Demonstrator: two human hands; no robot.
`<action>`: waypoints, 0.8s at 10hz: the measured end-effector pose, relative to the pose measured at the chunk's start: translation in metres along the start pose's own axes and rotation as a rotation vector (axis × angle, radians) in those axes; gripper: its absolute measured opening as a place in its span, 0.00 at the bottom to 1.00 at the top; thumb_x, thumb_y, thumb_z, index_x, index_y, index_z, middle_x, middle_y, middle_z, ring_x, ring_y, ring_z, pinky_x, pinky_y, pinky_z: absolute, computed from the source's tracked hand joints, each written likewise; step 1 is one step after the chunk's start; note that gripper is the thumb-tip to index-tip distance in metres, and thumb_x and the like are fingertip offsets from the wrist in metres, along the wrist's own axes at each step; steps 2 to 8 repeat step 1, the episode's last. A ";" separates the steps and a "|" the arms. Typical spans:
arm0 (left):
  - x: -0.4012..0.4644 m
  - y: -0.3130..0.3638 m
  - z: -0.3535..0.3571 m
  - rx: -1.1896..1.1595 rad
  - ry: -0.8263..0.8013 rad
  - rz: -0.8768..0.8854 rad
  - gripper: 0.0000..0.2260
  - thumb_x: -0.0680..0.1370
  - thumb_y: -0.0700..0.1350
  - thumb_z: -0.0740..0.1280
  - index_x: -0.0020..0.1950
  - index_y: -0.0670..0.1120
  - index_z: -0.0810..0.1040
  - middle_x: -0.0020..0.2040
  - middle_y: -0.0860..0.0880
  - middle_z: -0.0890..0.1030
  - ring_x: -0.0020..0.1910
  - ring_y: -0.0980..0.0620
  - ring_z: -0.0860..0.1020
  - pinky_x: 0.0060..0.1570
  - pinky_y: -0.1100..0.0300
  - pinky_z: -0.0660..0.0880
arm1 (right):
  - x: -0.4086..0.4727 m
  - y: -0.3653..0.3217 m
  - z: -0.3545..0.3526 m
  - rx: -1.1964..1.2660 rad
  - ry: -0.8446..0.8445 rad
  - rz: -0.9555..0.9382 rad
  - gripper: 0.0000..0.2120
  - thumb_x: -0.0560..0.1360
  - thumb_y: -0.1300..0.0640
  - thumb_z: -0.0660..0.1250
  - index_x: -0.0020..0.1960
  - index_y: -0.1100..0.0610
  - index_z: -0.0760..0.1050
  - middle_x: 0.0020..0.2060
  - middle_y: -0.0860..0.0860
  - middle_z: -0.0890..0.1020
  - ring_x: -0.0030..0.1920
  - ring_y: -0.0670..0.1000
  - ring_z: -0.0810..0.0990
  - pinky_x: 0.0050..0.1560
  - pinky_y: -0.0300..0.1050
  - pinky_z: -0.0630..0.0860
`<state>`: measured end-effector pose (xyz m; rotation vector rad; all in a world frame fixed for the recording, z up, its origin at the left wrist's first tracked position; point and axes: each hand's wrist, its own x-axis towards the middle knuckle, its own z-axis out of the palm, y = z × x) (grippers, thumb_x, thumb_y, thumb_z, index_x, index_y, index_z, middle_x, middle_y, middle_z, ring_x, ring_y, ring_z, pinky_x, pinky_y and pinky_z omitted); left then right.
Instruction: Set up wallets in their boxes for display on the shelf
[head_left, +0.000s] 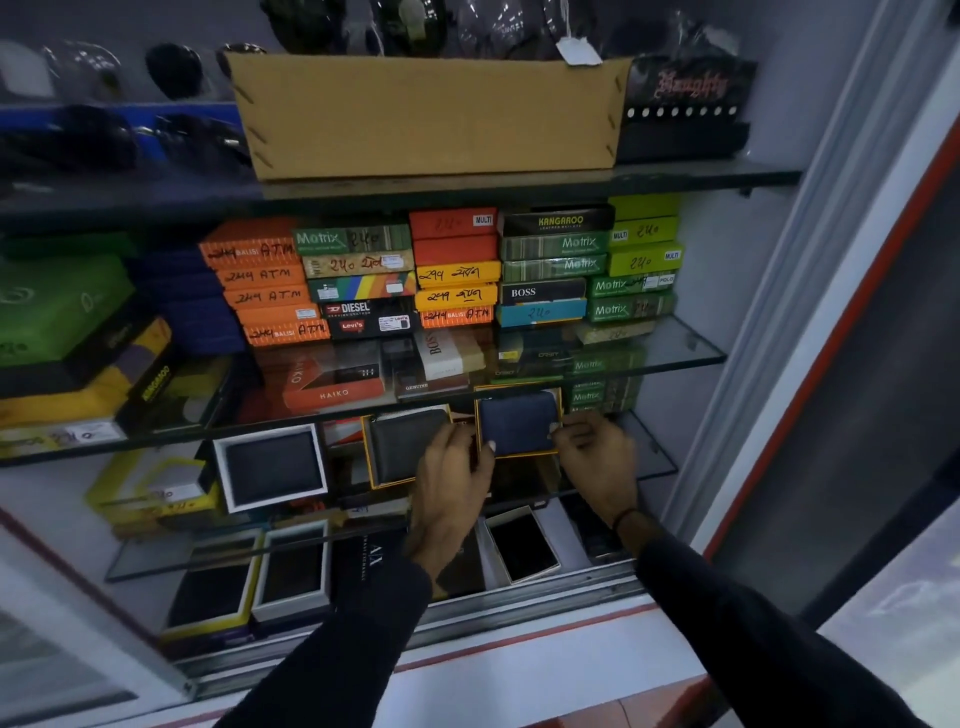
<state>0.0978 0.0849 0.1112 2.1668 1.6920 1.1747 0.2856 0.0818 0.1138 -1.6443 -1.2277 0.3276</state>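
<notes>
The glass shelf (670, 470) edge above cuts across the top of the navy wallet (517, 422), which stands tilted in its orange-rimmed box (519, 454) on the lower shelf. Both hands grasp this box: the left hand (454, 480) pinches its lower-left corner, the right hand (597, 457) its right edge. Just beside it on the left stand 2 more open boxes: a black wallet (408, 441) in an orange-rimmed box, then a white-rimmed box (271, 467). Items on the top shelf are dark and unclear.
</notes>
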 end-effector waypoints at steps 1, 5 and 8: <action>-0.021 0.001 -0.039 0.023 0.049 0.262 0.12 0.81 0.48 0.66 0.60 0.42 0.80 0.54 0.47 0.80 0.46 0.52 0.80 0.42 0.63 0.77 | -0.019 -0.020 -0.020 -0.151 0.011 -0.400 0.12 0.76 0.43 0.67 0.40 0.50 0.80 0.36 0.44 0.82 0.38 0.45 0.81 0.38 0.47 0.80; -0.021 0.001 -0.039 0.023 0.049 0.262 0.12 0.81 0.48 0.66 0.60 0.42 0.80 0.54 0.47 0.80 0.46 0.52 0.80 0.42 0.63 0.77 | -0.019 -0.020 -0.020 -0.151 0.011 -0.400 0.12 0.76 0.43 0.67 0.40 0.50 0.80 0.36 0.44 0.82 0.38 0.45 0.81 0.38 0.47 0.80; -0.021 0.001 -0.039 0.023 0.049 0.262 0.12 0.81 0.48 0.66 0.60 0.42 0.80 0.54 0.47 0.80 0.46 0.52 0.80 0.42 0.63 0.77 | -0.019 -0.020 -0.020 -0.151 0.011 -0.400 0.12 0.76 0.43 0.67 0.40 0.50 0.80 0.36 0.44 0.82 0.38 0.45 0.81 0.38 0.47 0.80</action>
